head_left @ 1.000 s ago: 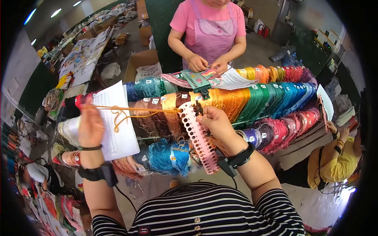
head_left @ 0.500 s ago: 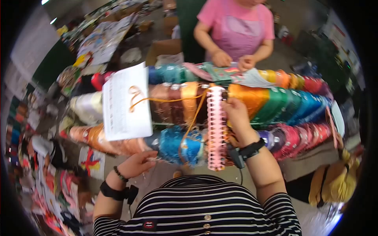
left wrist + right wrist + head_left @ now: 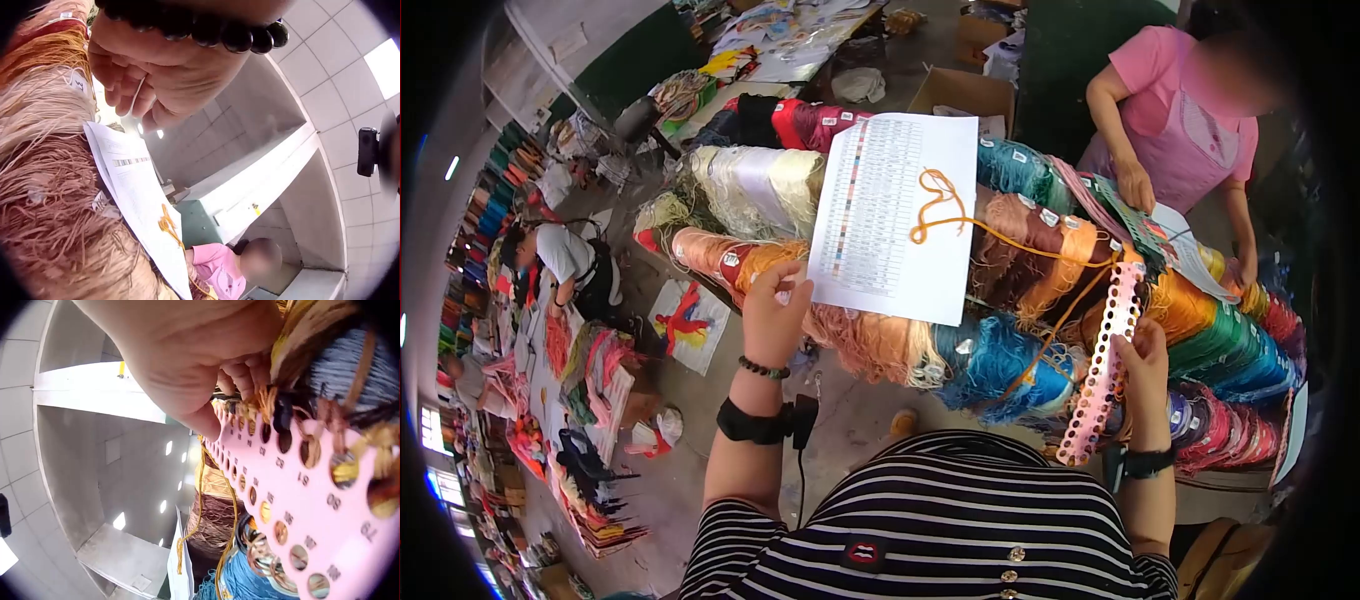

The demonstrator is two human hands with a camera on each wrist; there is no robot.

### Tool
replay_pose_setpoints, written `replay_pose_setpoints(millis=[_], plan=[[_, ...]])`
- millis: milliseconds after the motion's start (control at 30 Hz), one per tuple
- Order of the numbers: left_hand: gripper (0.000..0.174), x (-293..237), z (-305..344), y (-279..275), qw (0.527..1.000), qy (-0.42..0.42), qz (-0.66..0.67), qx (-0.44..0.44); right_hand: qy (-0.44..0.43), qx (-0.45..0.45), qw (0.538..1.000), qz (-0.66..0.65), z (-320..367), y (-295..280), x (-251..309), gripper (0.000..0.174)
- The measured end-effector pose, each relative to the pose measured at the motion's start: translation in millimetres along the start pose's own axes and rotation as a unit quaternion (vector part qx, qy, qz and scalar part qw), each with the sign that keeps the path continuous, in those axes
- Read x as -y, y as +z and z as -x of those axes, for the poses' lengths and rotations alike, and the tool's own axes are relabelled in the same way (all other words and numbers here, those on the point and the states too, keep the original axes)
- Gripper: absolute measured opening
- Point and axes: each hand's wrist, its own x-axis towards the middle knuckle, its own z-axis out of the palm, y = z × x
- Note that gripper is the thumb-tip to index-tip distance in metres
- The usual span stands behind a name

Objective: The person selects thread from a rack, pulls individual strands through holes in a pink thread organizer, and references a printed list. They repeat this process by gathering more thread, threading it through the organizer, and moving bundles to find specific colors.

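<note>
My right hand (image 3: 1143, 365) grips the edge of a long pink thread card (image 3: 1100, 380) with numbered holes along both sides. Coloured thread tufts (image 3: 269, 403) are knotted through its holes. From its top end an orange thread (image 3: 1040, 243) runs left, ending in loose loops on a white printed chart sheet (image 3: 880, 220); another length hangs down over blue yarn. My left hand (image 3: 775, 310) is raised by the sheet's lower left edge, fingers curled, with a thin white strand (image 3: 139, 94) between them.
Rows of wound yarn hanks (image 3: 750, 180), many with small number tags, fill the rack before me. Across it stands a person in pink (image 3: 1170, 110) beside a green thread card (image 3: 1130, 225). Another person (image 3: 565, 260) bends over a table at left. A cardboard box (image 3: 965, 95) lies behind.
My left hand let go of the orange thread, dropped, then rose beside the chart sheet. The view has swung left. My right hand keeps hold of the pink thread card, now tilted the other way.
</note>
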Motion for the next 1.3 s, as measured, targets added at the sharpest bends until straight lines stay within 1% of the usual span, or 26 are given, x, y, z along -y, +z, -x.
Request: replay_pose_setpoints(millis=[33, 100, 133, 233, 333, 433, 533, 633, 733, 933, 1033, 1133, 1300], plan=[[0.031, 7.8, -8.7, 1.3, 1.0, 0.007, -0.001, 0.004, -0.016, -0.004, 1.0, 0.01, 0.8, 1.3, -6.6, 0.036], [0.035, 14.3, -24.9, 6.2, 0.999, 0.016, 0.038, 0.004, -0.044, -0.021, 0.999, 0.02, 2.3, 8.9, -15.2, 0.036], [0.037, 17.5, -32.2, 9.4, 0.998, 0.02, 0.059, 0.006, -0.044, -0.03, 0.998, 0.022, 2.7, 11.5, -17.6, 0.036], [0.039, 38.6, -52.5, 23.8, 0.987, -0.01, 0.158, 0.03, -0.033, -0.044, 0.998, 0.019, 3.6, 13.2, -20.4, 0.033], [0.039, 46.9, -62.5, 26.1, 0.991, -0.024, 0.111, 0.075, -0.013, -0.037, 0.999, 0.011, 7.0, 14.3, -18.0, 0.027], [0.045, 47.1, -60.9, 32.1, 0.98, -0.019, 0.181, 0.083, -0.025, -0.036, 0.999, 0.024, 7.6, 14.4, -20.5, 0.022], [0.053, 51.2, -59.9, 28.9, 0.976, -0.013, 0.186, 0.109, -0.019, -0.044, 0.999, 0.022, 10.4, 18.3, -18.9, 0.023], [0.056, 54.4, -64.5, 26.0, 0.974, -0.013, 0.172, 0.146, -0.025, -0.047, 0.998, 0.028, 11.4, 20.0, -17.5, 0.023], [0.055, 52.1, -69.8, 23.9, 0.971, -0.02, 0.165, 0.171, -0.028, -0.052, 0.998, 0.037, 9.7, 16.9, -21.7, 0.023], [0.055, 54.4, -76.9, 21.5, 0.954, -0.038, 0.216, 0.202, -0.029, -0.058, 0.996, 0.054, 10.1, 17.6, -20.9, 0.023], [0.054, 53.5, -78.5, 19.9, 0.949, -0.044, 0.228, 0.215, -0.024, -0.062, 0.996, 0.052, 10.3, 17.9, -20.2, 0.021], [0.053, 44.3, -77.9, 18.0, 0.941, -0.058, 0.245, 0.227, -0.034, -0.065, 0.995, 0.067, 10.2, 18.1, -21.9, 0.016], [0.054, 44.4, -78.1, 19.2, 0.946, -0.045, 0.223, 0.23, -0.03, -0.059, 0.997, 0.05, 11.0, 17.7, -22.0, 0.018]])
